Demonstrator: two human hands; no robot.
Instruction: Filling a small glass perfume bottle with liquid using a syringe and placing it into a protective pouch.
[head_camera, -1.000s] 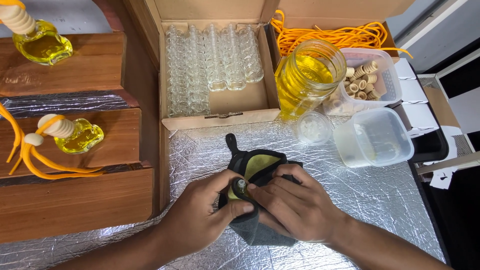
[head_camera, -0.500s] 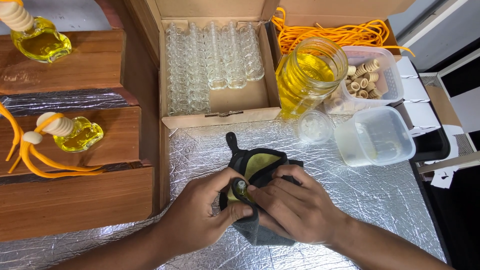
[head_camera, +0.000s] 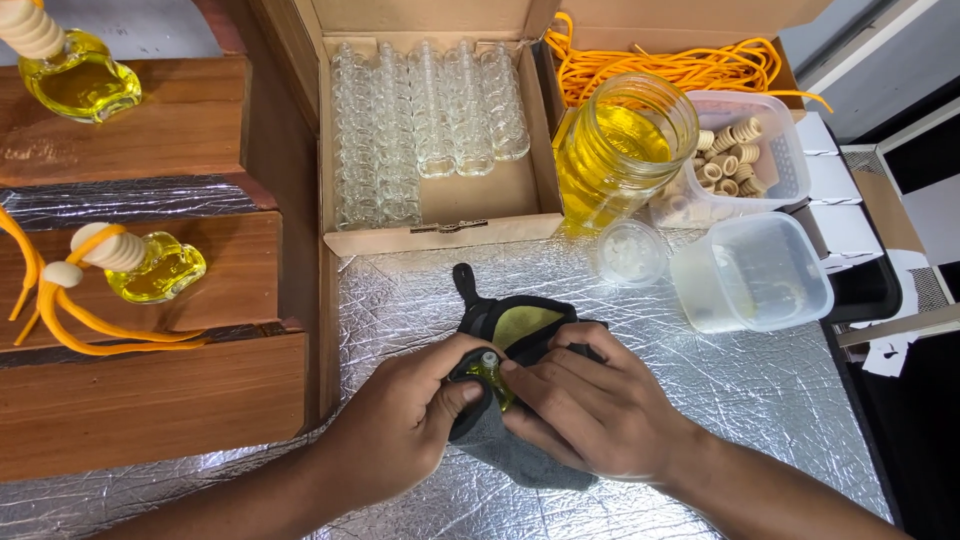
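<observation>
A small glass bottle (head_camera: 490, 366) of yellow liquid lies wrapped in a dark grey cloth (head_camera: 505, 325) with a yellow inner face, on the silver foil surface (head_camera: 700, 390). My left hand (head_camera: 400, 425) grips the cloth and bottle from the left, thumb by the bottle's neck. From the right, my right hand (head_camera: 585, 405) presses the cloth around the bottle with its fingers. Only the bottle's open neck and a bit of yellow show between the fingers.
A cardboard box (head_camera: 440, 215) of several empty glass bottles sits behind. A big jar (head_camera: 615, 150) of yellow liquid, a round lid (head_camera: 630, 252), a clear tub (head_camera: 755, 272), a tub of wooden caps (head_camera: 745, 150) and orange cord (head_camera: 660, 65) lie at right. Wooden steps (head_camera: 150, 290) at left carry filled bottles (head_camera: 150, 268).
Both hands stay on the cloth-wrapped bottle with only slight finger shifts. Nothing else has moved.
</observation>
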